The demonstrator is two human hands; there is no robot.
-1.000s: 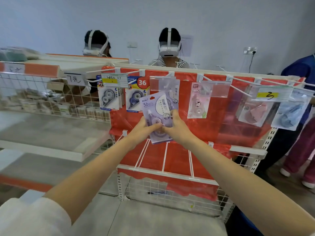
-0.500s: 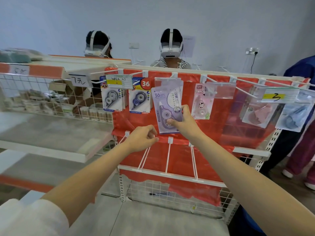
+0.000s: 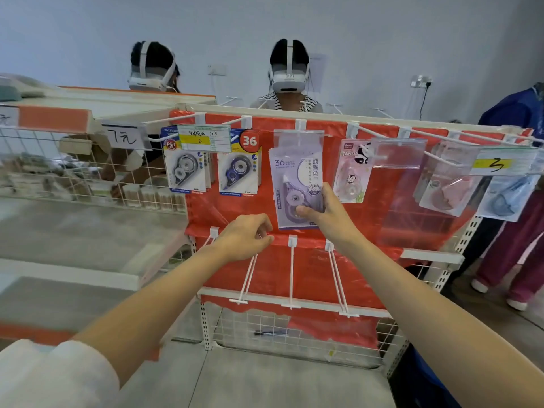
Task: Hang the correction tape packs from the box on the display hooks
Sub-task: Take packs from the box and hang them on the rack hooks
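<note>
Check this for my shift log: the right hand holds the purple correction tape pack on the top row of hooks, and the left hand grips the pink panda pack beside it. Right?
Not quite. In the head view the left hand holds no pack; it hangs loosely curled below the top row, by the lower hooks. The right hand does hold the purple correction tape pack, and the pink panda pack hangs untouched beside it.

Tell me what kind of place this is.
Probably a mock-up stationery shop aisle: correction tape packs hang on white display hooks, handwritten price tags clip above them, and two people behind the rack wear headsets.
</note>
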